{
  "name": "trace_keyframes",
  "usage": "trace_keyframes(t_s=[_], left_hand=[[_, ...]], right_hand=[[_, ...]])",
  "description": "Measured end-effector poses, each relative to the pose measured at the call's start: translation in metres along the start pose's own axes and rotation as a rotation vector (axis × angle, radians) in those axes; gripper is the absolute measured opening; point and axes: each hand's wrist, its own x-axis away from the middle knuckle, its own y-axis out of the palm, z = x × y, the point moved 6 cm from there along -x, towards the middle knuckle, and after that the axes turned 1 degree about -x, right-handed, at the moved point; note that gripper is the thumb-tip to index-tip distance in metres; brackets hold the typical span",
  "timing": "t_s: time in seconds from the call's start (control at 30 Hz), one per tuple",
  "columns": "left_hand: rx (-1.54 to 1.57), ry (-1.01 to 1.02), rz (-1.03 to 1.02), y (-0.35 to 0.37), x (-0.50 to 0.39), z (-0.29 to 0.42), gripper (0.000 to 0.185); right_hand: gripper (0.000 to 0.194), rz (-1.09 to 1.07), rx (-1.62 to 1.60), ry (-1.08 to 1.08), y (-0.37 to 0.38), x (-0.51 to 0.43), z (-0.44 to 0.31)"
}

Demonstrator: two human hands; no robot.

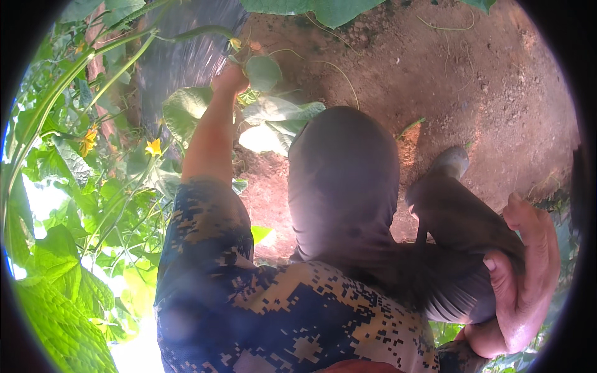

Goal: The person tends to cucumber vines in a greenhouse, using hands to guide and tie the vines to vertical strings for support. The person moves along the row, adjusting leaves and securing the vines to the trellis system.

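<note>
My left hand [231, 80] is stretched far forward at the edge of a shiny sheet of plastic film [186, 60]. It is curled among the leaves of a cucumber-like vine, beside a small round leaf [264, 73]. Its fingers are hidden, so whether they grip anything does not show. Just beyond it a yellow flower [235, 44] sits at the tip of a thick green stem [200, 31]. My right hand [527, 275] is raised at the right, beside my trouser leg, with curved fingers apart from the thumb and nothing between them.
Dense vines with yellow flowers [153, 147] and broad leaves [70, 298] crowd the left side. Bare brown soil [466, 84] stretches ahead and right. My bent knee [345, 177] rises in the middle, and a shoe [450, 161] rests on the soil. A large leaf [326, 9] overhangs the top.
</note>
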Motion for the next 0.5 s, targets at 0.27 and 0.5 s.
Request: trace_keyframes(t_s=[0.27, 0.5], left_hand=[[0.026, -0.043, -0.178, -0.023, 0.017, 0.020, 0.043], [-0.013, -0.131, -0.176, -0.028, 0.021, 0.024, 0.040]], right_hand=[[0.054, -0.004, -0.016, 0.021, 0.003, 0.000, -0.001], [0.054, -0.005, -0.022, 0.043, 0.005, 0.002, -0.002]])
